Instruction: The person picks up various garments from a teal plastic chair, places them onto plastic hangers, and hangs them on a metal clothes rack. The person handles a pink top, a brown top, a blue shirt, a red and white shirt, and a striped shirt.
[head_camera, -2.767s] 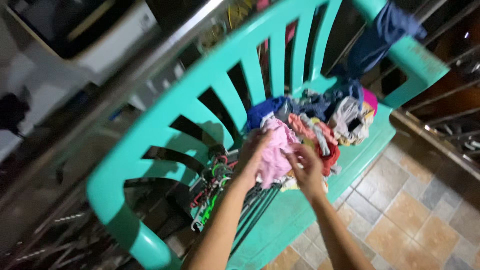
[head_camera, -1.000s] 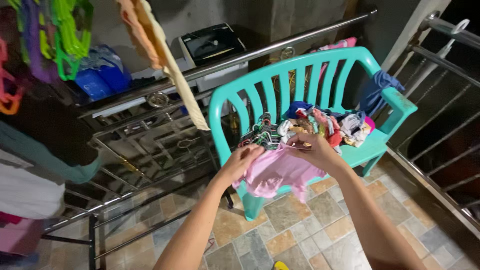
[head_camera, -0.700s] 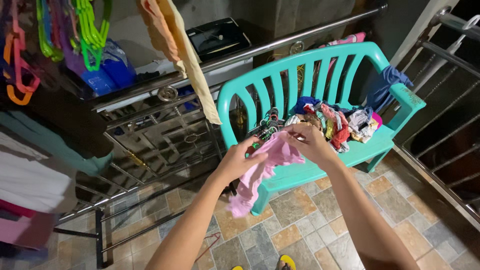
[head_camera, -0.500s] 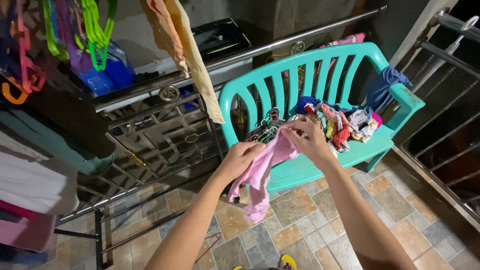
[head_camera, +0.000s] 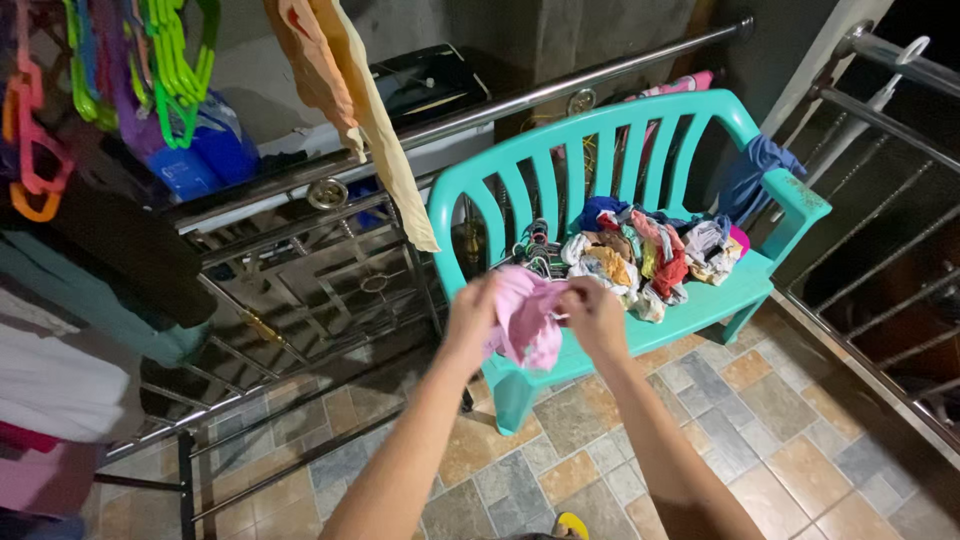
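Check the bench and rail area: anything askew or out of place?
Mostly ordinary. The clothes pile sits loose and unsorted on the teal bench, and a blue garment is slung over its armrest. Both hands hold a bunched pink garment.

We see soft, matt pink cloth (head_camera: 527, 322) bunched between a left hand (head_camera: 472, 313) and a right hand (head_camera: 594, 318), in front of a turquoise bench (head_camera: 700, 300) of smooth moulded plastic with a faint sheen. On its seat lies a heap of mixed fabrics (head_camera: 640, 255), crumpled and dull. The railing (head_camera: 560, 90) behind is polished metal, bright with reflections. Glossy plastic hangers (head_camera: 175, 60) in green hang above. Underfoot we note stone-look floor tiles (head_camera: 760, 420), mottled and slightly shiny.
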